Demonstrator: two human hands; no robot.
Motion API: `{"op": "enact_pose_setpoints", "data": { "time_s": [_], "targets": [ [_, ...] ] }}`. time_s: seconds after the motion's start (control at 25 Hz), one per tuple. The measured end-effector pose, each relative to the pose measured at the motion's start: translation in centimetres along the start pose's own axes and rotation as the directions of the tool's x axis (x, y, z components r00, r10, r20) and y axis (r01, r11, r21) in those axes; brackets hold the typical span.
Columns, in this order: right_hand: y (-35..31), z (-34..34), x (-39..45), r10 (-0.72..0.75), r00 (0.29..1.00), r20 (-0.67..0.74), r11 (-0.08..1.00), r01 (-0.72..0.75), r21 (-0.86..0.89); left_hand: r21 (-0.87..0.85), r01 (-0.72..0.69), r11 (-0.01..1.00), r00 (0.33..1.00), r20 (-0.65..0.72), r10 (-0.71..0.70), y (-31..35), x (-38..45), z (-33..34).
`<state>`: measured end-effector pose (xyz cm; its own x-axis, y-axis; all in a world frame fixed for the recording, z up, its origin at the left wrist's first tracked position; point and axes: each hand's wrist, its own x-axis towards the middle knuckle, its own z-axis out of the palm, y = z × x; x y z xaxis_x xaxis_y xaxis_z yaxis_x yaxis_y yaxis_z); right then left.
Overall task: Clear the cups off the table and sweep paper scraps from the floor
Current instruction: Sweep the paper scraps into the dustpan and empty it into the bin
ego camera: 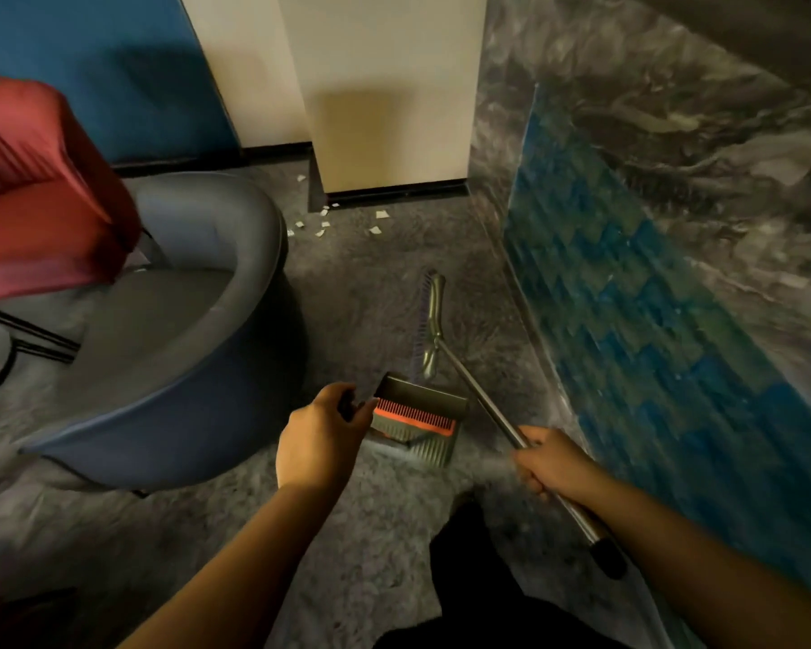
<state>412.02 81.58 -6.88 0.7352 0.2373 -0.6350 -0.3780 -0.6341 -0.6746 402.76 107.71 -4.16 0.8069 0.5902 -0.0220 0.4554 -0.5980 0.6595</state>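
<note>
Several white paper scraps (379, 215) lie on the grey carpet near the foot of a cream pillar, ahead of me. My right hand (553, 463) grips the metal handle of a broom (431, 320), whose grey head with purple bristles rests on the carpet short of the scraps. My left hand (317, 437) holds the dark handle of a grey dustpan (417, 421) with an orange comb strip, just behind the broom head. No cups are in view.
A round blue-grey armchair (183, 348) stands close on the left, with a red chair (38, 189) behind it. A cream pillar (385, 96) rises ahead. A marble and blue-tiled wall (651, 297) runs along the right. My dark trouser leg (478, 578) is below.
</note>
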Motion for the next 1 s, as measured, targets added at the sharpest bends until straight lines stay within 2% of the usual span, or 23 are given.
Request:
{"op": "enact_pose_setpoints", "data": {
  "time_s": [0.24, 0.6, 0.72, 1.0],
  "targets": [
    [-11.4, -5.6, 15.3, 0.010, 0.999, 0.032, 1.000, -0.010, 0.001, -0.032, 0.092, 0.995, 0.995, -0.044, -0.093, 4.1, 17.4, 2.9],
    [-28.3, -9.0, 36.3, -0.017, 0.999, 0.046, 0.994, 0.022, -0.110, -0.011, 0.078, 0.997, 0.988, -0.132, -0.079, 6.0, 42.6, 5.0],
    [-34.1, -9.5, 42.9, 0.003, 0.999, 0.043, 0.997, 0.000, -0.078, -0.001, 0.074, 0.997, 0.993, -0.093, -0.074, 6.2, 52.5, 5.4],
    [-45.2, -12.3, 56.4, 0.029, 0.999, 0.038, 1.000, -0.028, -0.007, 0.047, 0.078, 0.996, 0.992, -0.105, -0.073, 7.0, 70.7, 5.3]
  ]
}}
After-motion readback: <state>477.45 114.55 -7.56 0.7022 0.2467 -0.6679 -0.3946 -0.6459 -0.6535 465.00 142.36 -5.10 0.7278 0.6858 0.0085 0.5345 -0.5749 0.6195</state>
